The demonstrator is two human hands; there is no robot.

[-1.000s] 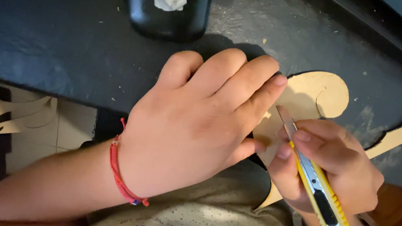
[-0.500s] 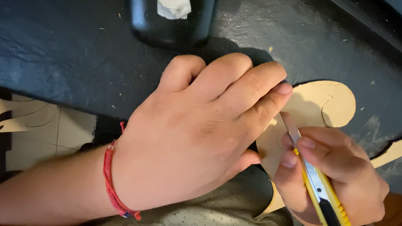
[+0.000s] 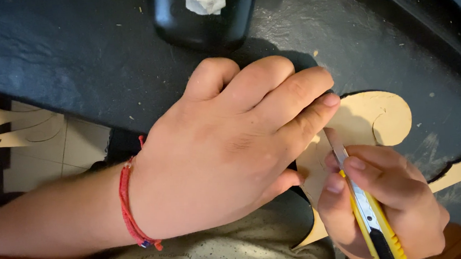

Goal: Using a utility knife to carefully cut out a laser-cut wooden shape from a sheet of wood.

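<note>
Your left hand: laid palm down, fingers close together and slightly bent, pressing flat on the cutout; nothing is gripped. A red cord bracelet sits on its wrist.

Your right hand: fingers curled tight around the knife, thumb and forefinger pinched near the blade end.

Knife: yellow and black snap-blade cutter, held tilted, with its metal blade extended. The tip meets the cutout just beside your left fingertips.

Cutout: tan sheet cut in a scroll shape, lying at the near edge of the worktop, towards its right side. Its spiral end shows beyond your left fingers; its lower part overhangs the edge between your hands.

Strip: a second tan piece, curved, at the right edge of the worktop.

Worktop: dark, scuffed, dotted with small pale shavings.

Case: black, rounded, with a white patch on top, at the far edge.

Panel: tan with dark curled openings, lower down beyond the left corner, over pale floor tiles.
</note>
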